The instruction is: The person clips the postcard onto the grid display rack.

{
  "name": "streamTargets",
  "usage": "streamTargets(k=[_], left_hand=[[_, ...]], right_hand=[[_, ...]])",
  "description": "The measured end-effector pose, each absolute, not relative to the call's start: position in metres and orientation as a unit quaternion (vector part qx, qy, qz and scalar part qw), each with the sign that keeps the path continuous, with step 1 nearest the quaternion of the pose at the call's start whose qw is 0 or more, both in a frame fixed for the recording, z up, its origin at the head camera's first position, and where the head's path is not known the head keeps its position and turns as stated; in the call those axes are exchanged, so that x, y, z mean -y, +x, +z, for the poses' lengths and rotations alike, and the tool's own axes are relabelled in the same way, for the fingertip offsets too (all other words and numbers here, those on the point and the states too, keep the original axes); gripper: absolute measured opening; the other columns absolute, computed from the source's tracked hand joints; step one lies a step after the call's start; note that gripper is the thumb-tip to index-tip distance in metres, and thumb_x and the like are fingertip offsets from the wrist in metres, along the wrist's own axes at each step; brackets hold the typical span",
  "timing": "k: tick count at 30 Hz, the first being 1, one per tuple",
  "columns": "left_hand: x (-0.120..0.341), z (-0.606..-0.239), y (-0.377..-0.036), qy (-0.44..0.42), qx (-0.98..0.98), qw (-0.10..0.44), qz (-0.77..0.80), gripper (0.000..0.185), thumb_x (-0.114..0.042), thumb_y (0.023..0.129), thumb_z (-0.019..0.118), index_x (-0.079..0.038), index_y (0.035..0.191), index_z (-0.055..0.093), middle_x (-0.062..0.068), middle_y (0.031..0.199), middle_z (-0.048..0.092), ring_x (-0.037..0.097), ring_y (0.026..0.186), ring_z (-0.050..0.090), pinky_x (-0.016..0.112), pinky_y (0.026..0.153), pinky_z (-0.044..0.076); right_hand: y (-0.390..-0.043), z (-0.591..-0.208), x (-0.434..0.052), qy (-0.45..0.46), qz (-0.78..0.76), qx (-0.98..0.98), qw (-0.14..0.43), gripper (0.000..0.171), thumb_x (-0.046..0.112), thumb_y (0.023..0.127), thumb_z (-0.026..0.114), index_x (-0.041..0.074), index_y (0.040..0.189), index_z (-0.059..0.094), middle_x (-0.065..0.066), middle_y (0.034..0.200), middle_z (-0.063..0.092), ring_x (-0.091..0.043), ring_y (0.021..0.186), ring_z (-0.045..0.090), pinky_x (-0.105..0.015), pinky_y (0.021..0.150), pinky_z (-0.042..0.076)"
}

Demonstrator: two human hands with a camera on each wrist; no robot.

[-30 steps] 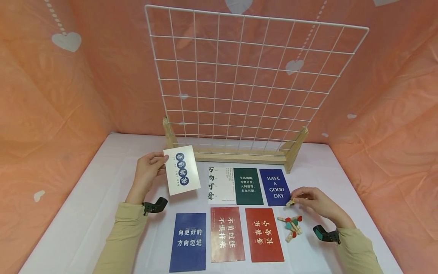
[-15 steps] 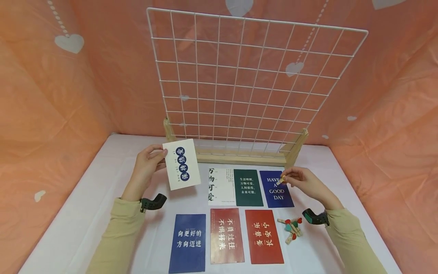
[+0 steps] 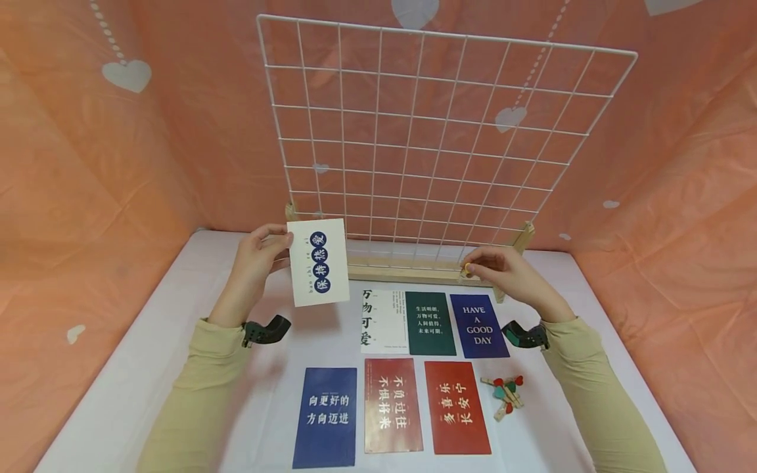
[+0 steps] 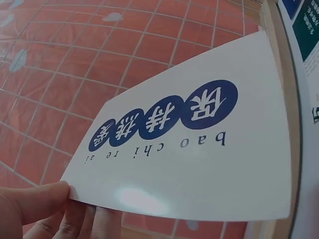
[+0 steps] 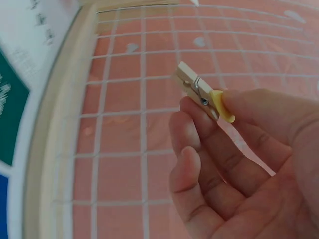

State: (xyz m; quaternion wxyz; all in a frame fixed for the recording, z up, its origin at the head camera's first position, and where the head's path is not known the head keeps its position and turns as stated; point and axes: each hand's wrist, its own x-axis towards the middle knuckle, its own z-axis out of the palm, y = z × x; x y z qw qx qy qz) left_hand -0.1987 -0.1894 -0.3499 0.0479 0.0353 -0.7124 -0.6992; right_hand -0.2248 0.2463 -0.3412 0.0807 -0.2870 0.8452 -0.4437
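Note:
My left hand (image 3: 255, 263) pinches the left edge of a white card (image 3: 337, 263) with blue circles and white characters, thumb in front and fingers behind. The card stands raised off the table, in front of the lower left of the white wire grid (image 3: 414, 118). In the left wrist view the card (image 4: 239, 169) has its printed face to the camera. My right hand (image 3: 503, 270) pinches a small wooden clothespin (image 5: 195, 89) by its yellow end between thumb and forefinger. It hangs before the grid's wooden base on the right, its wooden tip pointing away from the fingers.
On the table lie a white card (image 3: 390, 328), a green card (image 3: 432, 338), a blue card (image 3: 473, 305), two red cards (image 3: 378, 440) and another blue card (image 3: 325, 447). Several clothespins (image 3: 504, 394) are piled at the right. A wooden stand (image 3: 384, 272) bears the grid.
My left hand has raised the white card toward the grid and turned it more upright. My right hand has carried the clothespin from near the pile up and left to the grid's base.

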Motion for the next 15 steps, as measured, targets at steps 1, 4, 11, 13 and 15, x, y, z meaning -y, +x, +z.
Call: streamTargets(k=[1, 4, 11, 13, 15], left_hand=[[0.189, -0.347, -0.200, 0.032, 0.714, 0.050, -0.698, 0.028, -0.024, 0.096, 0.061, -0.004, 0.114, 0.054, -0.001, 0.095, 0.066, 0.012, 0.082, 0.064, 0.021, 0.073, 0.055], [0.188, -0.338, -0.203, 0.024, 0.712, 0.058, -0.700, 0.025, -0.024, 0.095, 0.061, -0.007, 0.113, 0.056, 0.000, 0.098, 0.065, 0.013, 0.085, 0.063, 0.021, 0.072, 0.055], [0.185, -0.315, -0.210, 0.015, 0.698, 0.070, -0.713, 0.022, -0.020, 0.095, 0.061, -0.008, 0.113, 0.058, 0.002, 0.100, 0.063, 0.014, 0.085, 0.062, 0.020, 0.071, 0.055], [0.184, -0.308, -0.211, 0.015, 0.695, 0.074, -0.715, 0.022, -0.020, 0.094, 0.062, -0.007, 0.113, 0.058, 0.003, 0.099, 0.062, 0.013, 0.083, 0.062, 0.020, 0.070, 0.055], [0.182, -0.301, -0.212, 0.014, 0.697, 0.080, -0.712, 0.022, -0.020, 0.094, 0.062, -0.008, 0.113, 0.059, 0.004, 0.099, 0.060, 0.013, 0.082, 0.063, 0.019, 0.069, 0.055]], right_hand=[[-0.226, -0.337, -0.243, -0.292, -0.446, -0.843, 0.078, 0.018, 0.011, 0.097, 0.057, 0.001, 0.110, 0.065, -0.010, 0.098, 0.066, -0.020, 0.089, 0.064, -0.025, 0.081, 0.053], [-0.231, -0.324, -0.232, -0.305, -0.448, -0.838, 0.064, 0.019, 0.011, 0.097, 0.058, 0.002, 0.111, 0.066, -0.010, 0.099, 0.066, -0.019, 0.088, 0.063, -0.026, 0.078, 0.053], [-0.239, -0.296, -0.201, -0.318, -0.455, -0.831, 0.038, 0.020, 0.008, 0.097, 0.057, 0.001, 0.113, 0.065, -0.015, 0.099, 0.066, -0.017, 0.086, 0.063, -0.027, 0.076, 0.053], [-0.238, -0.285, -0.192, -0.320, -0.459, -0.828, 0.033, 0.021, 0.006, 0.097, 0.056, 0.000, 0.115, 0.064, -0.017, 0.101, 0.065, -0.017, 0.087, 0.063, -0.026, 0.076, 0.053], [-0.234, -0.272, -0.182, -0.325, -0.465, -0.823, 0.028, 0.022, 0.005, 0.097, 0.056, -0.003, 0.116, 0.062, -0.019, 0.104, 0.064, -0.018, 0.088, 0.063, -0.028, 0.077, 0.053]])
